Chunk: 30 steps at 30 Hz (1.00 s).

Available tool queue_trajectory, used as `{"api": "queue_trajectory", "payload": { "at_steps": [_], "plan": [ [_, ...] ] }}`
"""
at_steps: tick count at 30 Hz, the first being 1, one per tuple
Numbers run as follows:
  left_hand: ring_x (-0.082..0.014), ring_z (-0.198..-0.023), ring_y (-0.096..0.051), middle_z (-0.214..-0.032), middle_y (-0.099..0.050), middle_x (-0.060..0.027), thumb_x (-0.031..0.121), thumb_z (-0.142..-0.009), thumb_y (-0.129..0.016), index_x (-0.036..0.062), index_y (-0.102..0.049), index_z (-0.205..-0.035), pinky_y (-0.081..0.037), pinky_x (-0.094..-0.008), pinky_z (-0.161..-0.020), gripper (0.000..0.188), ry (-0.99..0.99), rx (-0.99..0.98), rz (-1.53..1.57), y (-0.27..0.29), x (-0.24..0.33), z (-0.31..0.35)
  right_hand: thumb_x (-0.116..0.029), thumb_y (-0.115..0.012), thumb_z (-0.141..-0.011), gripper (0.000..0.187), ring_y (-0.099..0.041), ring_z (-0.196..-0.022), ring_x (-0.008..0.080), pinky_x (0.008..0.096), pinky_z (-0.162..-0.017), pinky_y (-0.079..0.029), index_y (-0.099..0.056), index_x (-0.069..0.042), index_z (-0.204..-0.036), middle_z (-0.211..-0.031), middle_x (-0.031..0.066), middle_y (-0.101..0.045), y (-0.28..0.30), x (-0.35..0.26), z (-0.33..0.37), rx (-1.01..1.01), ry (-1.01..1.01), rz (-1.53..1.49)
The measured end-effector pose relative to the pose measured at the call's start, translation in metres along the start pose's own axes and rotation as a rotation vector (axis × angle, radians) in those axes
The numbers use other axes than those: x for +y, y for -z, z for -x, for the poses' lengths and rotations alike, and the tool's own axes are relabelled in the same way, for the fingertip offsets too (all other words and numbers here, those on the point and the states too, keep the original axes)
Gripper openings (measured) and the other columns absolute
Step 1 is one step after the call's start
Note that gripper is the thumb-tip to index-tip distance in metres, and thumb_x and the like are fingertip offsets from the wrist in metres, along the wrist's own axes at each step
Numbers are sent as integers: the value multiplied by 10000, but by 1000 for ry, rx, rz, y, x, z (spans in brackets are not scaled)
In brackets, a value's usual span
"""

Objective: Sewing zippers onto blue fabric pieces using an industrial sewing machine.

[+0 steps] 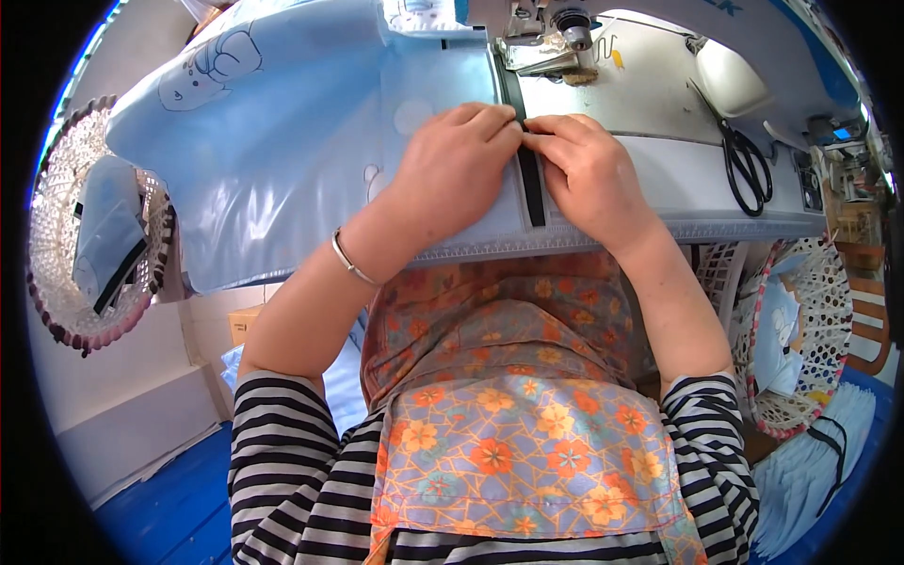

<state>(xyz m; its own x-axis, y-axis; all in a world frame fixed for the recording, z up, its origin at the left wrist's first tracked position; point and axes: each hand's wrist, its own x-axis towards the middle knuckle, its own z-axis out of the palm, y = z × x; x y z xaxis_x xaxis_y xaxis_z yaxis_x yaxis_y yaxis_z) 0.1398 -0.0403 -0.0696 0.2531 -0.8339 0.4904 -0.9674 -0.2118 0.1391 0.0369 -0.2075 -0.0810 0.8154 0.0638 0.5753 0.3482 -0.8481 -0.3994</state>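
Observation:
A light blue, shiny sheet of material (pixel 282 179) with printed cartoon drawings spreads over the left side of the sewing table. Along its right edge runs a narrow black strip (pixel 533 193), leading up toward the sewing machine's needle area (pixel 556 61). My left hand (pixel 461 160) rests on the sheet's edge, its fingertips pinching the black strip. From the other side, my right hand (pixel 589 169) pinches the same strip with thumb and forefinger. The fingertips of both hands nearly meet there.
Black-handled scissors (pixel 744 165) lie on the table at the right. A woven basket (pixel 160 212) with folded blue pieces stands at the left; another basket (pixel 817 339) is at the lower right, beside a tied bundle of pale blue pieces (pixel 815 471). A ruler strip (pixel 471 247) runs along the table's front edge.

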Motion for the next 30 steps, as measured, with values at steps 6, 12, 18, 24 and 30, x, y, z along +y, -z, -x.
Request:
{"api": "queue_trajectory", "payload": {
  "at_steps": [6, 12, 18, 24, 30],
  "plan": [
    [-277, -1044, -624, -1125, -654, -94, 52, -766, -592, 31, -663, -1022, -533, -386, -840, 267, 47, -21, -14, -1, 0, 0, 69, -631, -752, 254, -632, -950, 315, 388, -839, -529, -690, 4, -990, -1023, 130, -684, 0, 1, 1, 6, -19, 14],
    [-268, -1070, -615, -1147, -648, -97, 52, -778, -588, 38, -664, -1079, -522, -388, -875, 311, 52, -1, -47, -5, -2, 0, 60, -638, -762, 242, -633, -944, 302, 381, -836, -530, -688, -2, -991, -1014, 117, -684, 0, 0, 0, 6, -4, 37],
    [-265, -1075, -614, -1136, -650, -87, 55, -775, -592, 43, -666, -1069, -521, -391, -875, 303, 34, 51, -68, -15, -22, -9, 45, -639, -782, 222, -626, -937, 293, 377, -826, -529, -689, -7, -991, -1009, 102, -673, -4, 3, -6, -6, -6, 70],
    [-282, -1044, -626, -1103, -653, -88, 47, -769, -591, 44, -666, -1017, -533, -394, -840, 259, 20, 79, -10, -21, -41, -19, 20, -639, -795, 209, -621, -940, 289, 374, -824, -529, -689, -10, -996, -1021, 94, -670, -8, 13, -17, -13, 43, 158],
    [-287, -1009, -634, -1068, -647, -90, 41, -765, -596, 40, -663, -993, -540, -400, -820, 238, 21, 89, -29, -21, -49, -21, 18, -642, -790, 224, -620, -939, 283, 372, -830, -531, -687, -7, -1008, -1018, 91, -671, -11, 19, -24, -30, 53, 172]
  ]
}}
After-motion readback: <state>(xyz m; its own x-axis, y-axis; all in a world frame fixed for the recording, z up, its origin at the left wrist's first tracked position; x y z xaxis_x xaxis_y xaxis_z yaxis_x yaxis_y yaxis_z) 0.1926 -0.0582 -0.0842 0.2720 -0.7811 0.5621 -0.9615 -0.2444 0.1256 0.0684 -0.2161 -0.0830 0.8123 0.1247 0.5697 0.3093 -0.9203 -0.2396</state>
